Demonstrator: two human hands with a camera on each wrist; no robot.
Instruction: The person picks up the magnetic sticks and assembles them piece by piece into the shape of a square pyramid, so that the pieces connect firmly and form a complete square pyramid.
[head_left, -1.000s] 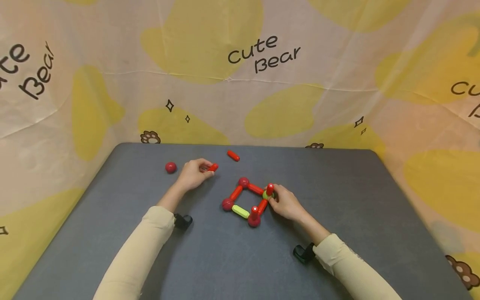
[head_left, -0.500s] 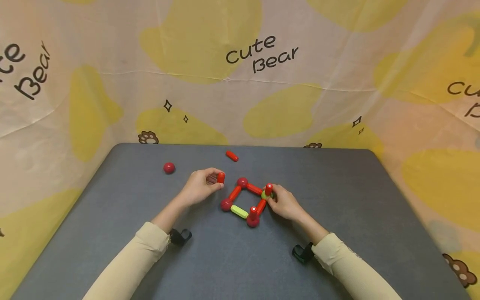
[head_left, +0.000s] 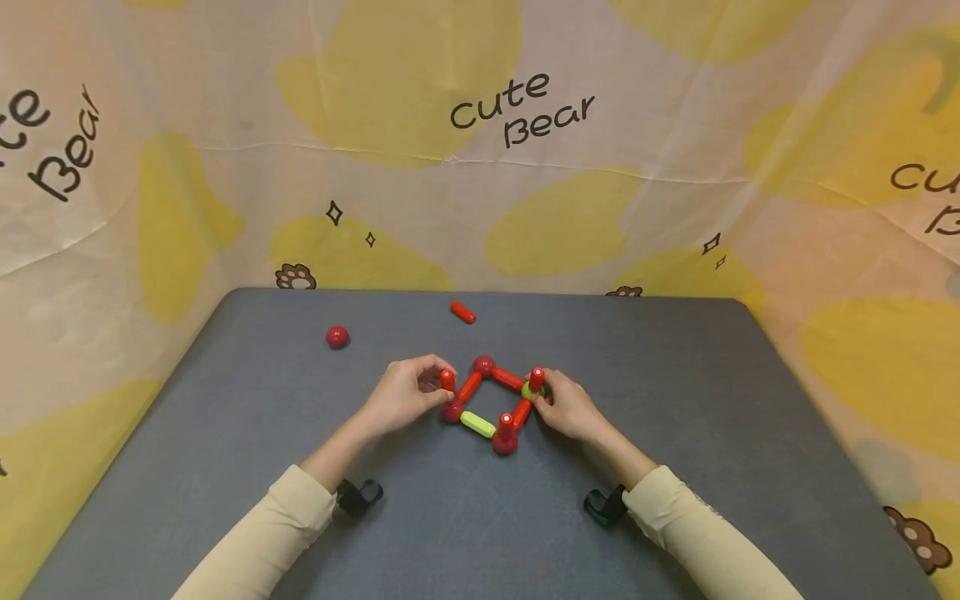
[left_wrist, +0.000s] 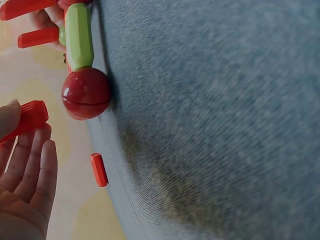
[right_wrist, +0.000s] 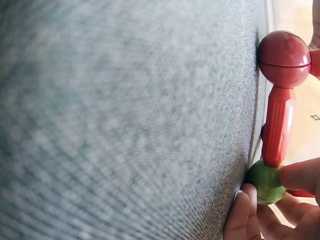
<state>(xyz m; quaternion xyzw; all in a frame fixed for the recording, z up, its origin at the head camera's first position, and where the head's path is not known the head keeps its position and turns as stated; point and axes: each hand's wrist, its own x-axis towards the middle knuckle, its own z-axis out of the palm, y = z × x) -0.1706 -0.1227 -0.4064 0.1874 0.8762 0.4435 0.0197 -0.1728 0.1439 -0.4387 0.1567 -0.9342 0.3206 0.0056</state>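
Note:
A square of magnetic rods and balls lies on the table, with red balls at its far, left and front corners. Three sides are red rods; the front-left one is a yellow-green rod. Red rods stand upright on the front ball and on the green ball at the right corner. My left hand pinches a red magnetic rod just above the left ball, with a small gap between them in the left wrist view. Around the green ball, my right hand curls thumb and fingers.
A loose red ball lies at the back left of the grey table. Another red rod lies near the back edge. Behind the table hangs a patterned cloth.
My left hand has moved right and nearer, bringing its red rod from the back left to above the left ball and turning it upright. My right hand stays at the green ball.

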